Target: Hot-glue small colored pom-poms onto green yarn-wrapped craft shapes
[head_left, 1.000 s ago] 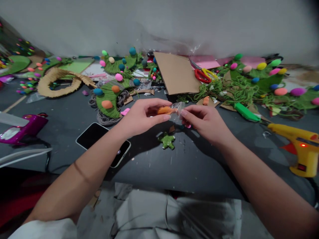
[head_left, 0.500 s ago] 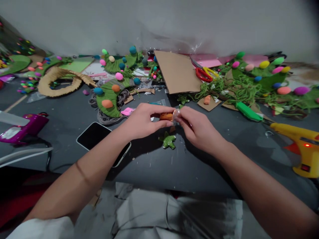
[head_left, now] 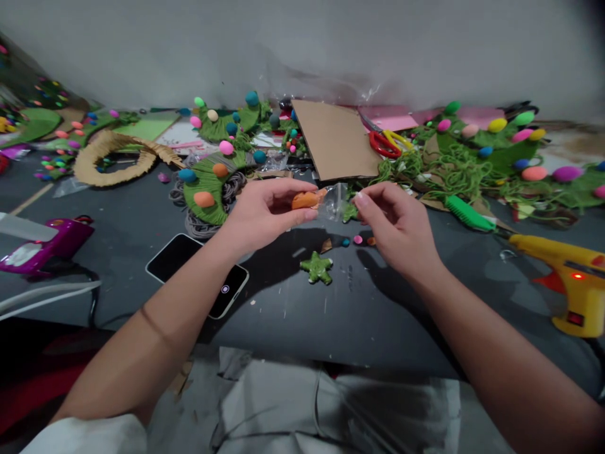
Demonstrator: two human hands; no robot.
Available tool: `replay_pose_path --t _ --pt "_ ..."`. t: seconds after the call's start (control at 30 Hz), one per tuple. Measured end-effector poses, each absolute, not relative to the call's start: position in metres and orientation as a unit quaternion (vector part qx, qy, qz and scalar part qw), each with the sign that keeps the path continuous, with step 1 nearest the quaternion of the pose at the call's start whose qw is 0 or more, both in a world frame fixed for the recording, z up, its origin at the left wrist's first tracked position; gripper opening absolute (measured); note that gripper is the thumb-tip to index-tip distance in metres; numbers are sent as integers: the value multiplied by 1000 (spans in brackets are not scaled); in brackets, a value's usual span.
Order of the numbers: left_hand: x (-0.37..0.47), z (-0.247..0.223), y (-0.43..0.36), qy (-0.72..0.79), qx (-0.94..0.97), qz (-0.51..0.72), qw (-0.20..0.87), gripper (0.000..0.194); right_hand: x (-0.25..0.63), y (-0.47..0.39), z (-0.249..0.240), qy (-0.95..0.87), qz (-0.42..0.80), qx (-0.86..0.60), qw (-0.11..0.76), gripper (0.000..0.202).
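Note:
Between the thumb and fingers of my left hand [head_left: 265, 214] is an orange lump in a small clear plastic bag [head_left: 333, 203], whose open-looking end points right. My right hand [head_left: 401, 227] is just right of the bag, thumb and index finger pinched together near its edge; whether they hold anything is too small to tell. Below the hands a green star [head_left: 317, 268] lies on the dark table [head_left: 302, 321]. Small blue, pink [head_left: 358, 239] and orange balls sit in a row above it, beside a brown scrap [head_left: 326, 245]. Another green piece [head_left: 350, 211] shows behind the bag.
A phone [head_left: 177, 258] lies under my left forearm. A yellow glue gun [head_left: 579, 277] with a red light is at right, a purple device [head_left: 51, 246] at left. Cardboard [head_left: 338, 142], red-handled scissors [head_left: 384, 145], green yarn and decorated crescents [head_left: 205, 189] line the back.
My right hand has moved right, off the bag's end, uncovering the clear bag and the small balls. My left hand has shifted slightly left and up with the orange lump. The phone screen now shows a small icon.

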State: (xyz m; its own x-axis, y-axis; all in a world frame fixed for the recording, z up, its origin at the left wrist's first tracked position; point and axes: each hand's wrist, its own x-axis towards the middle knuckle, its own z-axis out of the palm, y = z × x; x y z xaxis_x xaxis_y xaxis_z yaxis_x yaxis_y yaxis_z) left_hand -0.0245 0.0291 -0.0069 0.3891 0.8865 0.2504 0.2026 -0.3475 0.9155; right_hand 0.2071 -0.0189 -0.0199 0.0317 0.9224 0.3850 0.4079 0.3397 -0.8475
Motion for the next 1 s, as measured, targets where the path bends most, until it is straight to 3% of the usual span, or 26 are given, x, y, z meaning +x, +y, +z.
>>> replay_pose_path --t 0.3,0.57,0.83,1.0 --pt "-21 -11 23 346 732 378 448 46 200 -15 -20 -579 394 -480 529 20" --pt "-16 -5 22 375 665 445 467 34 202 -16 -18 -576 395 -473 537 24" --pt "-18 -8 22 329 679 412 510 36 200 -14 -21 -593 463 -420 508 30" --pt "-15 -8 18 319 678 402 526 31 192 -18 -24 -614 414 -435 512 32"
